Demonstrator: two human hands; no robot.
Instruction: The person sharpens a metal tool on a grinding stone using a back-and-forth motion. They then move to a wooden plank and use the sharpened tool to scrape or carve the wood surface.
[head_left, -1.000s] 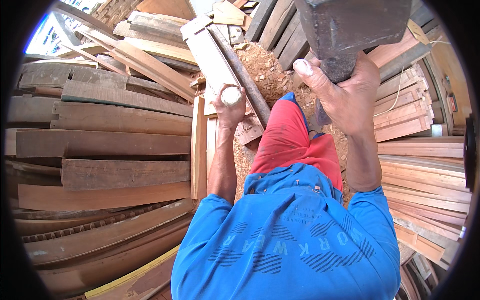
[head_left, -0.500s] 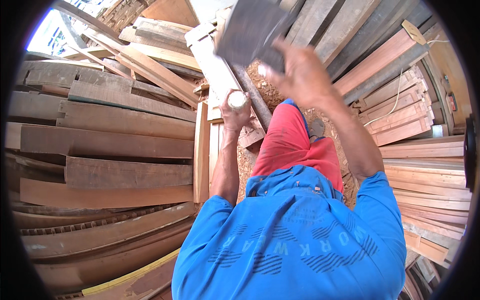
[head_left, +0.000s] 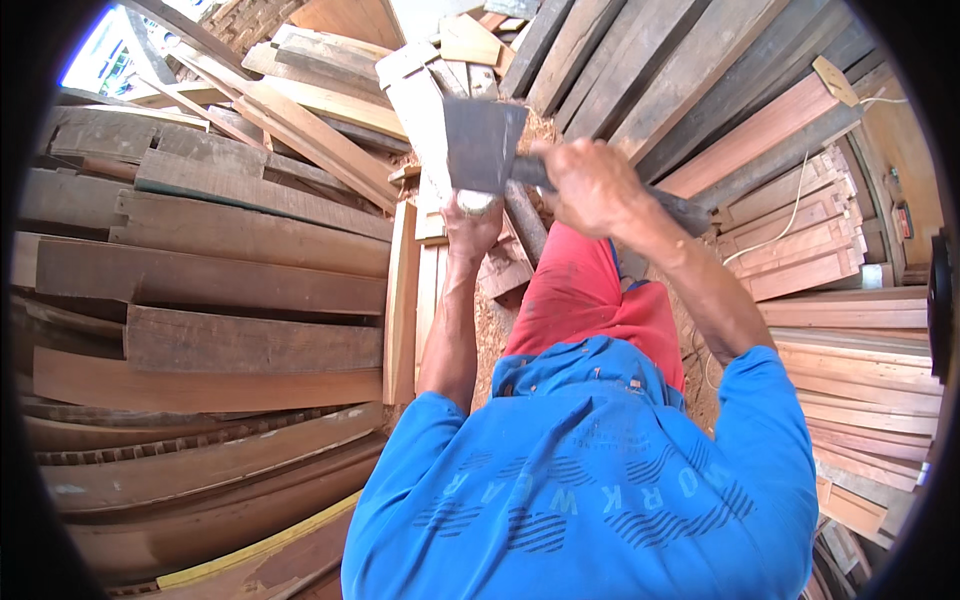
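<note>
My right hand is wrapped round the handle of a dark, square-headed mallet, whose handle end sticks out past my fist toward the right. Below the mallet head, my left hand grips an upright chisel handle with a round, pale, worn top. The mallet's lower edge overlaps that top; whether they touch I cannot tell. The chisel's blade is hidden under my fist. A long, pale wooden piece runs away from my left hand, beneath the tools.
Stacked planks fill the left side. Dark beams lie at the far right, with panelled wood pieces and more boards nearer. A thin white cable hangs over the panels. Wood chips cover the floor around my legs.
The mallet has swung down and left from a raised, blurred position, and its head now lies over the chisel's top. My left hand has stayed in nearly the same place.
</note>
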